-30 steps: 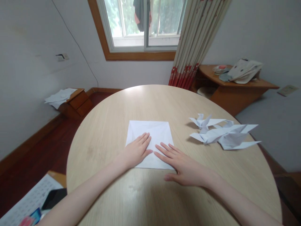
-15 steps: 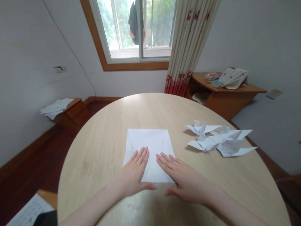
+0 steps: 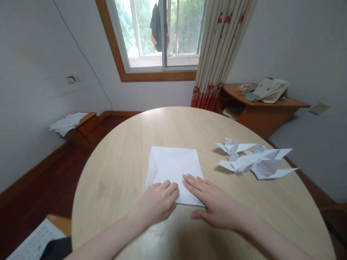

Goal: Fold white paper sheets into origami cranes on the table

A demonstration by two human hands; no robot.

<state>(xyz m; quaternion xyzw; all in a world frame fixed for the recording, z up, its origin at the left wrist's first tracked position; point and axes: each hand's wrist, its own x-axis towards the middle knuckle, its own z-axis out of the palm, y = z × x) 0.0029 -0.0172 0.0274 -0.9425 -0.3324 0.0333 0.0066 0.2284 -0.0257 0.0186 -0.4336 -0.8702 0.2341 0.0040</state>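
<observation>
A white sheet of paper, squarish with faint crease lines, lies flat on the round wooden table in front of me. At its near left corner, my left hand is closed, fingers curled over the paper's near edge with the thumb mostly hidden below. My right hand is open and rests flat on the near right part of the sheet, its thumb spread off the edge onto the table.
Several folded white paper cranes sit together on the table's right side. Beyond the table stand a wooden corner desk with a cloth bag and a small cabinet with papers on it. A window and curtain are ahead.
My left hand has curled its fingers and drawn back towards the sheet's near edge, where before it lay flat. My right hand stays flat. The sheet is slightly turned, and the view has shifted a little.
</observation>
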